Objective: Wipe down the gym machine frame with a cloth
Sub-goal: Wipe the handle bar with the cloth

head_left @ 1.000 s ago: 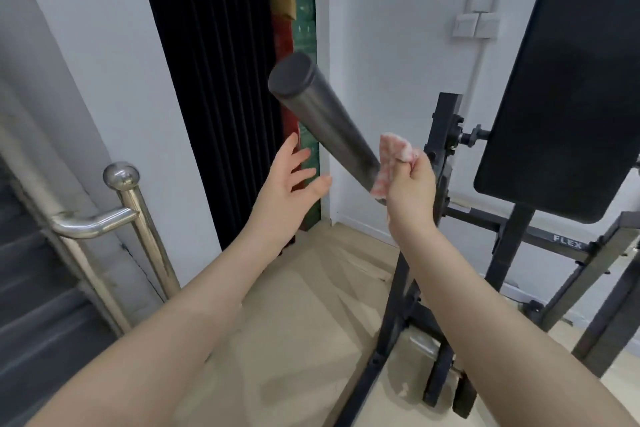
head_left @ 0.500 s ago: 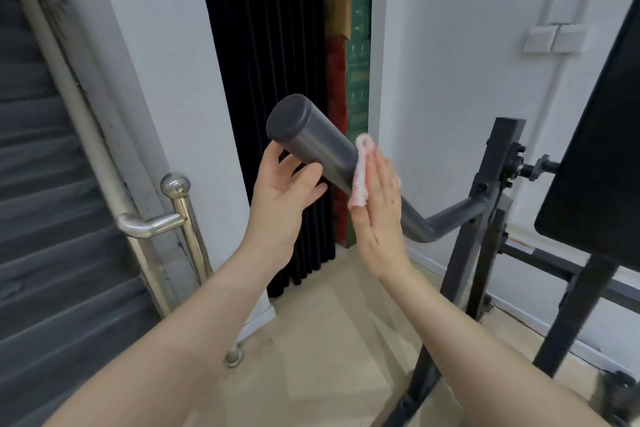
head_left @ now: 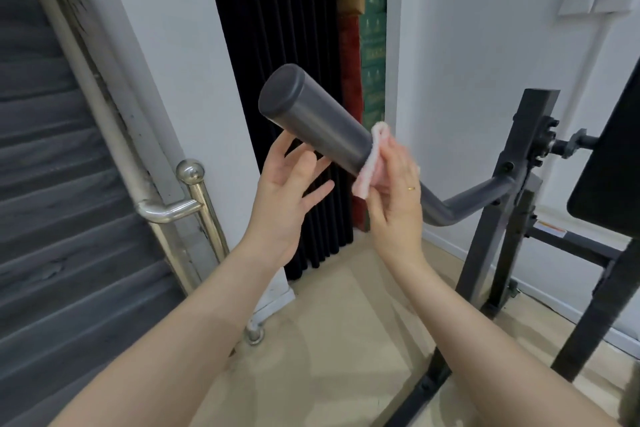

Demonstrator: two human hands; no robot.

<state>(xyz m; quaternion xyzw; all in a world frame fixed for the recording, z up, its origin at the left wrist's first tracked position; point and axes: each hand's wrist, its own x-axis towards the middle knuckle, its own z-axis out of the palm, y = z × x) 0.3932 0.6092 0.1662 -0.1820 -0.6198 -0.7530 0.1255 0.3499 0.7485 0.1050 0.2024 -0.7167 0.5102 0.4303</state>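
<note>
Pink cloth (head_left: 372, 163) is pressed against a thick grey padded handle (head_left: 318, 121) of the gym machine, held there by the right hand (head_left: 394, 198), whose fingers lie fairly straight and flat over the folded fabric. It sits where the fat sleeve ends and the thinner bent bar (head_left: 460, 201) begins, probably so the wipe can run along the tube. The left hand (head_left: 287, 198) is spread, fingers relaxed, palm cupped just under the handle near its capped end; whether the fingertips touch it I cannot tell. It looks ready to steady the handle.

The bar joins a black upright post (head_left: 519, 163) of the frame, with a bolt and knob beside it and a black back pad (head_left: 609, 156) at the far right. Behind the handle hangs a dark pleated curtain (head_left: 277, 45). A shiny steel stair railing (head_left: 188, 198) stands to the left, near the left arm. Beige floor (head_left: 346, 340) lies below. Nothing blocks the cloth's path along the bar.
</note>
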